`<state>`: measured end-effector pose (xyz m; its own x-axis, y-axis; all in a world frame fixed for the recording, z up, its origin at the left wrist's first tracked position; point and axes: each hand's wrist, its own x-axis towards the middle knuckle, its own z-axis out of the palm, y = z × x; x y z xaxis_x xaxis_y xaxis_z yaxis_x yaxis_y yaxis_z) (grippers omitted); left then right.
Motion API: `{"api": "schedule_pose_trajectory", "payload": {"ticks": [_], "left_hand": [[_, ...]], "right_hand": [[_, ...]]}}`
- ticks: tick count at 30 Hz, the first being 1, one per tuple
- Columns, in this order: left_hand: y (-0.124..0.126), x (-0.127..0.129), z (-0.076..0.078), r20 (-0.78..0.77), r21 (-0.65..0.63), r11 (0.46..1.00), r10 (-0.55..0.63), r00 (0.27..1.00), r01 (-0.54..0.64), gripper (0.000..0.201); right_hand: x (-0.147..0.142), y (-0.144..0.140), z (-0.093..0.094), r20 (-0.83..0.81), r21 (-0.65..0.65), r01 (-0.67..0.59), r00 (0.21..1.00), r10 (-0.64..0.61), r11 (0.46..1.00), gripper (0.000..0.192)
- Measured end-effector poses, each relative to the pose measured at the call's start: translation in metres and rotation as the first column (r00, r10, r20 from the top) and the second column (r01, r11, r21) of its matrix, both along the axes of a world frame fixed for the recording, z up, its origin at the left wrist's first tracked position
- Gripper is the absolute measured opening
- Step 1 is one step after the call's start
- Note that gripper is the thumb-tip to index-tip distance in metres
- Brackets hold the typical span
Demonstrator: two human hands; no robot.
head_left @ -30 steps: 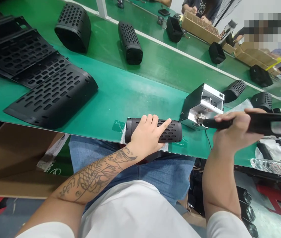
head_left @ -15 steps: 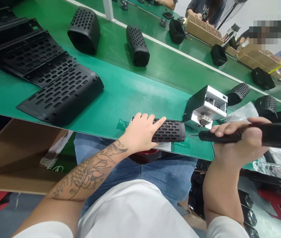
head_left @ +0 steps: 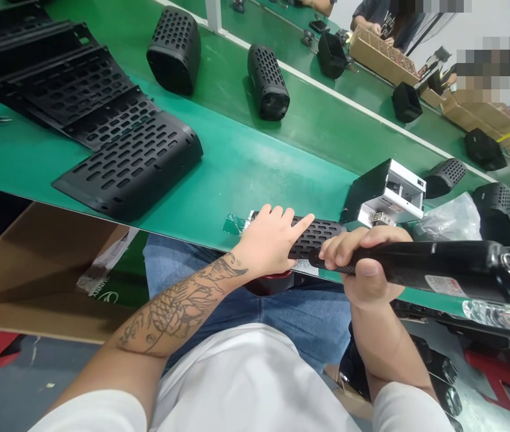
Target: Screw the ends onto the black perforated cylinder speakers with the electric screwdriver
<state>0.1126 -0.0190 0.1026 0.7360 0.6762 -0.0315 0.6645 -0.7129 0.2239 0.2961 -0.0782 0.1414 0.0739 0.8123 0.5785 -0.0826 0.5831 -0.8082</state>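
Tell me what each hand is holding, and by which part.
The right hand grips the black tool around its slim front end; the left hand holds the slotted casing from above, over its left part.

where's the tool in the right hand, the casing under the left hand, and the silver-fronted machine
Tool (head_left: 426, 263): head view, on its black body.
Casing (head_left: 312, 236): head view, on its slotted face.
Machine (head_left: 386, 198): head view, on its silver front.

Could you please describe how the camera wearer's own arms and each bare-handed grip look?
Short white sleeves leave both forearms uncovered. The left forearm bears a large dark-line tattoo with scale-like patterning; none shows on the right forearm. The left grip and right grip are ungloved.
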Motion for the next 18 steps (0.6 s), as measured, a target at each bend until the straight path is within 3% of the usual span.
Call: {"api": "schedule_pose_trajectory", "payload": {"ticks": [5, 18], "left_hand": [[0.001, 0.001, 0.001, 0.008, -0.016, 1.0, -0.015, 1.0, 0.015, 0.102], [0.001, 0.002, 0.003, 0.006, -0.043, 0.999, 0.001, 1.0, -0.001, 0.101]], "right_hand": [[0.002, 0.002, -0.004, 0.055, -0.016, -0.102, 0.993, 0.102, 0.995, 0.02], [0.006, 0.005, -0.018, 0.112, -0.027, -0.163, 0.98, 0.165, 0.986, 0.023]]}}
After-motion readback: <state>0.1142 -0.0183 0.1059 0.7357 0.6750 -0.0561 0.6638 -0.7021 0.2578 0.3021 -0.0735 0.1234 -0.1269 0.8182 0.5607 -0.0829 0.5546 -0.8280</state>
